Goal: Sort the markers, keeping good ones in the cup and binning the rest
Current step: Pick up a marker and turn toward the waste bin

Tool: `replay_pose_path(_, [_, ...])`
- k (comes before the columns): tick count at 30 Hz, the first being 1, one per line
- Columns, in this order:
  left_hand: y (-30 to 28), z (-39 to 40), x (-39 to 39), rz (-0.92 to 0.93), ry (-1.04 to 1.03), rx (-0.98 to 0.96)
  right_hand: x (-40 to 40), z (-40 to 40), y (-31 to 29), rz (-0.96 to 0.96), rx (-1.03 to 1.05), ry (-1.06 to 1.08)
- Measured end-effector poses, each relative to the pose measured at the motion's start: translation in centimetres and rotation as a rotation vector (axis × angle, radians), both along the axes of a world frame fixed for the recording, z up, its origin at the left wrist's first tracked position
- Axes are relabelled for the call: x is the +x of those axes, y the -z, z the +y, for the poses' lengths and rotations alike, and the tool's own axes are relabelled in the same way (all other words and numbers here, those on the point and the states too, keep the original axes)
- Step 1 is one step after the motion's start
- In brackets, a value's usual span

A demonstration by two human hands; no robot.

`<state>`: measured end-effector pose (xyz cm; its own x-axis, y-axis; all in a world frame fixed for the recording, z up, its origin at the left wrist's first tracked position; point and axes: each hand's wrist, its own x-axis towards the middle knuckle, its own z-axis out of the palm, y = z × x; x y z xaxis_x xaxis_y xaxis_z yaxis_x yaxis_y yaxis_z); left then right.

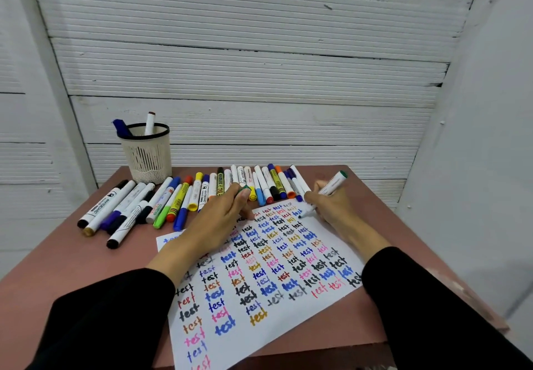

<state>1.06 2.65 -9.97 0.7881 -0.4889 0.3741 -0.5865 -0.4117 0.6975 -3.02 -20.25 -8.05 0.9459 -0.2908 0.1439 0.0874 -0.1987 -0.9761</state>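
My fingers (323,196) on the right hand (331,205) are curled round a white-barrelled green marker (331,185), its tip touching the far edge of the white test sheet (288,306). The left hand (222,216) presses one finger on the same sheet and pinches the marker's green cap (244,189) between thumb and forefinger.

Nearest me, the sheet lies on the reddish-brown worktop (86,263), almost wholly filled with rows of the word "test" in black, blue, pink, red and ochre. I judge from this that the paper has seen many trials, though I cannot tell which pens made them.

Beyond my hands, a long row of loose capped markers (178,199) lies across the worktop, from black-capped ones at left to blue and orange at right. These seem to be waiting.

Farthest, the cream mesh pen cup with a black rim (147,156) holds only two markers, one blue, one brown-tipped. No bin is in view. I reckon the sorting is at an early stage.
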Motion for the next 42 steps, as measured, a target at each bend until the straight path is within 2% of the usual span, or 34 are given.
replay_pose_path(8, [-0.1,-0.1,-0.1,0.007,-0.004,-0.002,0.2,-0.1,0.3,-0.022,-0.011,-0.008])
replay_pose_path(11, [-0.1,0.0,-0.1,0.010,-0.005,-0.001,0.2,-0.3,0.3,-0.064,0.057,0.014])
replay_pose_path(15, [0.0,0.0,0.0,0.001,-0.003,0.004,-0.1,-0.1,0.1,-0.079,0.108,-0.071])
replay_pose_path(17, [0.0,0.0,0.0,-0.001,0.001,-0.002,0.2,0.1,0.2,-0.053,0.117,-0.023])
replay_pose_path(20, [0.1,0.0,0.1,-0.008,0.002,-0.002,0.6,-0.1,0.6,-0.028,0.019,0.064])
replay_pose_path(23, [0.1,0.0,0.1,-0.007,-0.002,0.005,0.6,-0.2,0.8,-0.019,-0.104,0.045])
replay_pose_path(28, [0.1,0.0,0.2,0.000,-0.008,-0.001,0.6,-0.2,0.9,-0.026,-0.176,0.006])
replay_pose_path(42, [0.0,0.1,0.1,0.004,-0.013,0.009,0.7,-0.3,0.9,-0.015,-0.107,0.088])
